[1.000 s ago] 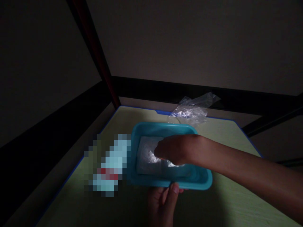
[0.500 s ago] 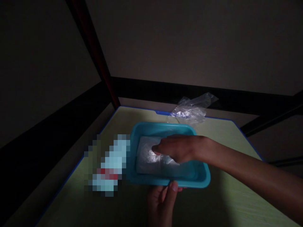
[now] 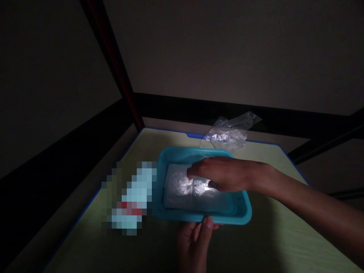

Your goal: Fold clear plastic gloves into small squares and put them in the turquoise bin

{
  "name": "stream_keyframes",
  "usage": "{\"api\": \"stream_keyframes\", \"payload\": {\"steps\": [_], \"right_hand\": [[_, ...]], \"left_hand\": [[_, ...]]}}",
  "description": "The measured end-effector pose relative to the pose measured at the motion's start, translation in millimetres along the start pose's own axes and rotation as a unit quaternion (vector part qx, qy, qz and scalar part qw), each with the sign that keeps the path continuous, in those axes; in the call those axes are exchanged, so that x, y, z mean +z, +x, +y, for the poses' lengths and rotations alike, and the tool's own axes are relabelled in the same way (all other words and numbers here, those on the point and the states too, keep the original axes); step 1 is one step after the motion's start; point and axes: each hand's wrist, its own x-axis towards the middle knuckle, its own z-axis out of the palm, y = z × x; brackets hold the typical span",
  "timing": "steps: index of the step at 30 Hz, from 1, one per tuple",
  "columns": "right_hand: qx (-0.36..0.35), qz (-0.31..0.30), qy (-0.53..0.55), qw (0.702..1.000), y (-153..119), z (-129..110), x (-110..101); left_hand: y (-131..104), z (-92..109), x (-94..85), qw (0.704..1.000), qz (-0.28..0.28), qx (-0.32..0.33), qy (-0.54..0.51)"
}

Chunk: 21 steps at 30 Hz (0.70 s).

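Note:
My left hand (image 3: 195, 242) grips the near rim of a blue plastic tray (image 3: 184, 218), thumb on top of the edge and fingers beneath it. Inside lie two pale, shiny packets side by side, the left packet (image 3: 178, 189) fully in sight and the right packet (image 3: 206, 197) partly covered by my other hand. Over the tray's right half is my right hand (image 3: 218, 172), palm down, its fingers bent and the thumb apart from them. Nothing shows between those fingers. Whether they touch the packets I cannot tell.
A crumpled clear plastic bag (image 3: 227, 132) lies at the table's far edge. Left of the tray is a pixelated light-blue item with a red band (image 3: 133, 197). The pale table (image 3: 295, 235) has a blue edge, with dark walls (image 3: 227, 49) behind it.
My right hand has shifted slightly right and away from me, uncovering more of the right packet, and its thumb has parted from the fingers. My left hand and the tray are almost still.

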Motion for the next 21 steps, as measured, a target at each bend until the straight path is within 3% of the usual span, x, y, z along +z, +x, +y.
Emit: {"api": "stream_keyframes", "payload": {"steps": [5,13,21], "right_hand": [[-0.019,-0.004,-0.032,0.999,-9.6,3.0,-6.5],[0.003,-0.128,0.011,0.992,-15.6,-6.6,1.2],[0.019,-0.151,-0.005,0.988,-12.8,-14.0,8.7]], "left_hand": [[0.8,-0.4,-0.8,1.0,-0.004,0.001,0.005],[2.0,-2.7,-0.6,1.0,-0.012,0.008,-0.005],[2.1,-2.7,-0.6,1.0,-0.017,0.014,0.004]]}}
